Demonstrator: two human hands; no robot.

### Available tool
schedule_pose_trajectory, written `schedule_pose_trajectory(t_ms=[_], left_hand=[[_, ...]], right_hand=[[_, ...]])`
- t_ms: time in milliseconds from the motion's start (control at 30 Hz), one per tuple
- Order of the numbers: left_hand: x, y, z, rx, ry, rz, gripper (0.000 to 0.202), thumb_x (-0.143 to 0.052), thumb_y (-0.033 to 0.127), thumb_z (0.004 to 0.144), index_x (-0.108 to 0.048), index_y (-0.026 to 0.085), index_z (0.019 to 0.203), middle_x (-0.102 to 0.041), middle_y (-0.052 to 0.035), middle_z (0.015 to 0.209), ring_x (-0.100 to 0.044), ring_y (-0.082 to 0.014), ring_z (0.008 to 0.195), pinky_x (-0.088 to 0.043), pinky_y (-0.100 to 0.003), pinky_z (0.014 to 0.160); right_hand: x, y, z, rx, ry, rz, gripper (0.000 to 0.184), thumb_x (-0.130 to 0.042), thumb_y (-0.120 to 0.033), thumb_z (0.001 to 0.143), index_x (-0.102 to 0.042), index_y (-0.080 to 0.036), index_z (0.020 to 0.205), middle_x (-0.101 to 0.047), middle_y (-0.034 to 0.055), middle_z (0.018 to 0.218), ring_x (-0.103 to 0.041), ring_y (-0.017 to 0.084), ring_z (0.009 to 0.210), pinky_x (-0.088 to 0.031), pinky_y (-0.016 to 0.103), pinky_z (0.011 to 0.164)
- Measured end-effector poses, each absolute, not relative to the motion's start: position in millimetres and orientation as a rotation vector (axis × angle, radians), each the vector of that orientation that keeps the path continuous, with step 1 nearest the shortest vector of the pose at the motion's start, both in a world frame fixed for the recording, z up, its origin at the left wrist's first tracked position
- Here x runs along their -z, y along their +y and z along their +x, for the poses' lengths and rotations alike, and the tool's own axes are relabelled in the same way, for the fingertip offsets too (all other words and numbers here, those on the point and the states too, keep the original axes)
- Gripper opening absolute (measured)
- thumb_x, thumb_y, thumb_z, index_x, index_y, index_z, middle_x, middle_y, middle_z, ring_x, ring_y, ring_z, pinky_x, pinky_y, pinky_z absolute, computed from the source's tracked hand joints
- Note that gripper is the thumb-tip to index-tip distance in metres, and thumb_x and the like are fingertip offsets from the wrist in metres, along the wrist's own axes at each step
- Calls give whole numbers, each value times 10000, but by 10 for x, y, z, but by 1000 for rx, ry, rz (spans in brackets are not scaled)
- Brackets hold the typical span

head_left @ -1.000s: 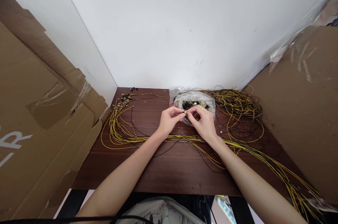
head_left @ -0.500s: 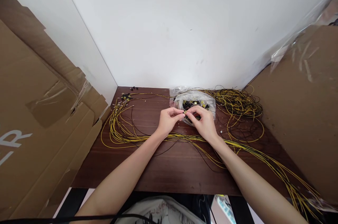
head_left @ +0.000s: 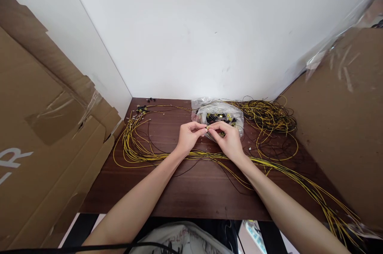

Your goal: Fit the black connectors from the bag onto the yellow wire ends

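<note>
My left hand and my right hand meet fingertip to fingertip over the dark brown table. Between them is a tiny yellow and black part, mostly covered by the fingers; its exact kind is too small to make out. Both hands pinch with thumb and index finger. Just behind them lies an open clear plastic bag holding several small black and yellow parts. Beneath my wrists a bundle of yellow and black wires runs across the table.
A tangled heap of yellow and black wires lies at the back right. Small black and yellow pieces sit at the back left. Cardboard boxes stand left and right, with a white wall behind.
Both hands stay pinched together over the front of the bag, with the fingertips slightly shifted around the small part. The whole view has drifted slightly.
</note>
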State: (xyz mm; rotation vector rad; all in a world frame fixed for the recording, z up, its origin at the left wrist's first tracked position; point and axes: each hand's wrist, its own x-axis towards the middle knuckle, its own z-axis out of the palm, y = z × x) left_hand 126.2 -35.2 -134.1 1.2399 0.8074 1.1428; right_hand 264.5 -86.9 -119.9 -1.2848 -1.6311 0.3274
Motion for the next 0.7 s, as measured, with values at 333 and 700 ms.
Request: schedule_pose_trajectory(t_ms=[333,700], left_hand=[[1313,-323,1276,-1126,727,1278,326,-698,254,684,-668,121,981,-645,-44,771,-554,-102,645,-466,-219,611],[1273,-328,1251,-1080,773,1321,289,-687,327,699,-694,115,895,-628,-24,717,-468,-57,531,-406,-199,537]], right_hand=[[1186,-813,2713,-321,-1673,-1298,194,-475,-151,830,-659,-191,874,-665,58,923,-611,179,852,-483,294,690],[1338,-698,2981,-64,-1761,-1605,239,-453,-119,797,-654,-163,918,-642,93,979,-559,231,958,-437,395,865]])
